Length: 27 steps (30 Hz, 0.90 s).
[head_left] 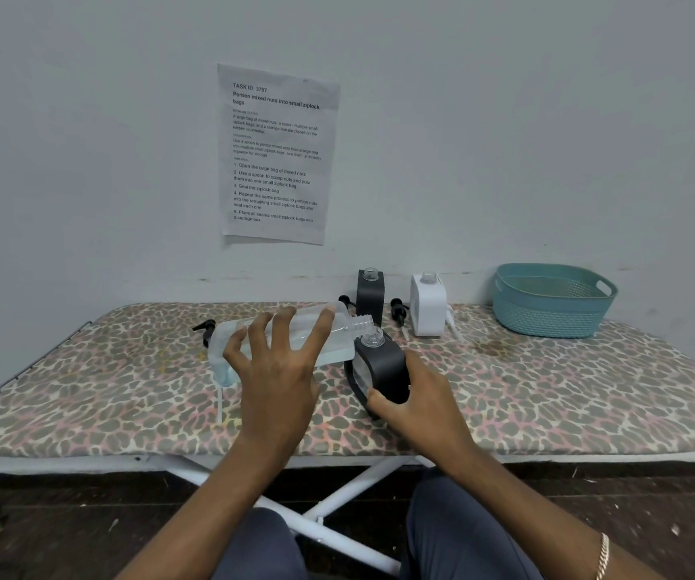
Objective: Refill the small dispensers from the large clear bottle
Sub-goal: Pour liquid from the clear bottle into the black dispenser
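Three dispensers sit on the ironing board (546, 395): a black one (381, 370) in hand, another black one (370, 297) and a white one (428, 305) by the wall, all uncapped. One teal basket (553, 301) stands at the far right. The left hand (278, 370) wraps over the clear bottle (295, 341), tipped sideways with its open neck just above the held dispenser's mouth; its base is hidden behind the fingers. The right hand (419, 401) clamps the tilted black dispenser, covering its lower side. Three black pumps (398, 311) lie loose; their tubes are hard to make out.
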Motion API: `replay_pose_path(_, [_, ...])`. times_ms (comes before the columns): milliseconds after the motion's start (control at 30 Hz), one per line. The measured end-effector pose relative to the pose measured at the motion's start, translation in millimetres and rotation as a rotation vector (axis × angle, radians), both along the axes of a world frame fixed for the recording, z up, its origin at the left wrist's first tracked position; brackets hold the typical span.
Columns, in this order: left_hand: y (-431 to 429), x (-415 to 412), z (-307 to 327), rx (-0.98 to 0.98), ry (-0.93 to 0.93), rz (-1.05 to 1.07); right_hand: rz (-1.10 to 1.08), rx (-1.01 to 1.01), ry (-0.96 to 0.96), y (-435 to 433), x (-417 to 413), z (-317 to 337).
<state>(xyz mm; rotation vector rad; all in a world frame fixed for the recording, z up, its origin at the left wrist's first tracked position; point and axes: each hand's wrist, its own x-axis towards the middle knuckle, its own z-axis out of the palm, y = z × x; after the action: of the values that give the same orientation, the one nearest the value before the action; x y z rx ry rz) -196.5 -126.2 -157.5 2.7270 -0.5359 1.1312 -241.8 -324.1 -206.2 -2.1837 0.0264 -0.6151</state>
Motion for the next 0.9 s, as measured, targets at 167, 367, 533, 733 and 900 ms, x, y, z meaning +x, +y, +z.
replay_pose_path(167, [0.5, -0.5, 0.0, 0.001, -0.005, 0.006, 0.001, 0.001, 0.009, -0.5, -0.5, 0.0])
replay_pose_path(367, [0.3, -0.4, 0.1, 0.004, -0.004, 0.008, -0.005, -0.008, 0.01, 0.3, 0.3, 0.1])
replay_pose_path(533, [-0.1, -0.8, 0.6, 0.0, -0.001, 0.003, -0.009, -0.005, 0.007, 0.4, 0.3, -0.6])
replay_pose_path(733, [-0.1, -1.4, 1.4, 0.006, 0.01, 0.012, -0.008, -0.008, 0.0, -0.5, 1.6, -1.8])
replay_pose_path(900, [-0.8, -1.6, 2.1, 0.009, 0.019, 0.013, -0.005, -0.012, -0.003, -0.5, 1.4, -1.7])
